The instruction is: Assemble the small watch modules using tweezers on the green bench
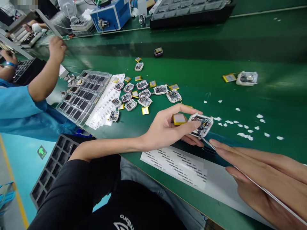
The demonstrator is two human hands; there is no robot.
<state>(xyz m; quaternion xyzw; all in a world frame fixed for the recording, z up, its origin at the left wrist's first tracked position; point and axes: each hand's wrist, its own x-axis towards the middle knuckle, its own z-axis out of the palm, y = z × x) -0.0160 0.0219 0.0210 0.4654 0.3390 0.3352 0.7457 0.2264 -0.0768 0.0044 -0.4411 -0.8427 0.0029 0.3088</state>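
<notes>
My left hand is closed around a small white device housing with an exposed circuit board, the thumb pressing on the board. A yellow-edged battery sits by the fingers of this hand, beside the housing. My right hand grips a pair of thin metal tweezers, whose tip meets the lower edge of the housing. Just below my left hand lies a sheet of printed labels. Small white scraps are scattered on the green mat to the right of the housing.
Several open housings with batteries lie left of centre. Another housing is at the right. A clear tray stands near a co-worker's arm. At the back are a blue box and a black tray.
</notes>
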